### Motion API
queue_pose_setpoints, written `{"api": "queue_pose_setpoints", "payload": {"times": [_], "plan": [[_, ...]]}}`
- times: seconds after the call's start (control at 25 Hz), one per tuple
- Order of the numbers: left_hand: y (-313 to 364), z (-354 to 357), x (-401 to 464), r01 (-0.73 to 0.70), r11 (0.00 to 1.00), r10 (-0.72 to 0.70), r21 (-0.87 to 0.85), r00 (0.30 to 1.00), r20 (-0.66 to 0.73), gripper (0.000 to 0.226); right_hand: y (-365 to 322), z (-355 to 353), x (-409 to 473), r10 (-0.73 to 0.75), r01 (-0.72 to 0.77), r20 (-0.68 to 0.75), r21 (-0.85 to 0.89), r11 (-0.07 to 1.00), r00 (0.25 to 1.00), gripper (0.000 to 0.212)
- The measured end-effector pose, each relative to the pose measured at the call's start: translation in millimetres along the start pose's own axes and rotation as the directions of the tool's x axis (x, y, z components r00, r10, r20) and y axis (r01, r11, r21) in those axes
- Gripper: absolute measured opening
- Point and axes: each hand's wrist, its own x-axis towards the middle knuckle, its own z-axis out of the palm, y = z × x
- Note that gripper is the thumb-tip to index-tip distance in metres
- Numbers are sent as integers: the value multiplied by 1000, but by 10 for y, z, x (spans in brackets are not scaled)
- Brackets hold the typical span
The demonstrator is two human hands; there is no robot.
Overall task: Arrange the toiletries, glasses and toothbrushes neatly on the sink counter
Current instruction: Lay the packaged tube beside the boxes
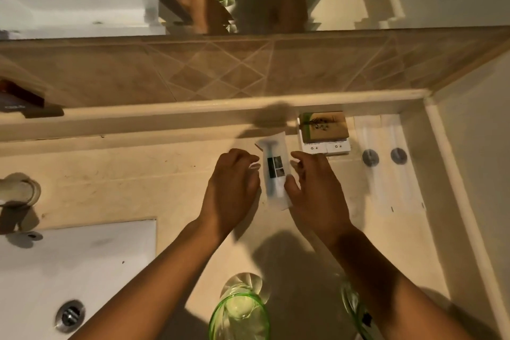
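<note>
While the wrapped packet point(274, 171) lies flat on the counter point(138, 174), the left hand point(234, 188) hovers just beside it, fingers loosely bent, holding nothing. The right hand point(314, 193) has its thumb on the packet's edge, though I cannot tell whether it grips. Straightening seems underway; next, nudge it parallel to the boxes point(324, 132).

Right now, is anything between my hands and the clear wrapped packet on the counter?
Nothing visible. The left hand and right hand flank the packet directly. The boxes lie off to its right, behind the right hand's fingers.
</note>
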Motion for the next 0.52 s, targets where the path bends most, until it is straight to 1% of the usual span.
{"api": "queue_pose_setpoints", "payload": {"times": [0.04, 0.08, 0.16, 0.24, 0.28, 0.36, 0.48, 0.52], "plan": [[-16, 28, 35, -63, 995, 65, 73, 998, -22, 20, 19, -16, -5, -74, 76, 24, -96, 992, 997, 44], [-22, 57, 77, -103, 988, 107, 112, 994, -23, 21, 18, -29, -6, -132, 136, 41, -139, 981, 990, 45], [-24, 108, 169, -239, 954, 235, 180, 971, 43, 28, -19, -39, 8, -181, 190, 94, -105, 976, 979, 44], [-62, 153, 195, -376, 891, 341, 253, 924, 173, 38, -24, -27, 39, -222, 234, 174, -57, 970, 959, 47], [-77, 163, 184, -402, 873, 345, 277, 909, 232, 44, 0, -22, 59, -225, 240, 215, -45, 970, 950, 49], [-83, 159, 148, -399, 858, 299, 322, 900, 318, 53, 56, -21, 95, -207, 221, 254, -29, 975, 945, 53], [-67, 133, 114, -362, 855, 204, 370, 893, 401, 69, 101, -16, 121, -203, 216, 276, -14, 976, 939, 56], [-57, 128, 121, -343, 864, 180, 370, 895, 409, 74, 116, -22, 126, -203, 215, 289, -9, 977, 935, 59]]}}
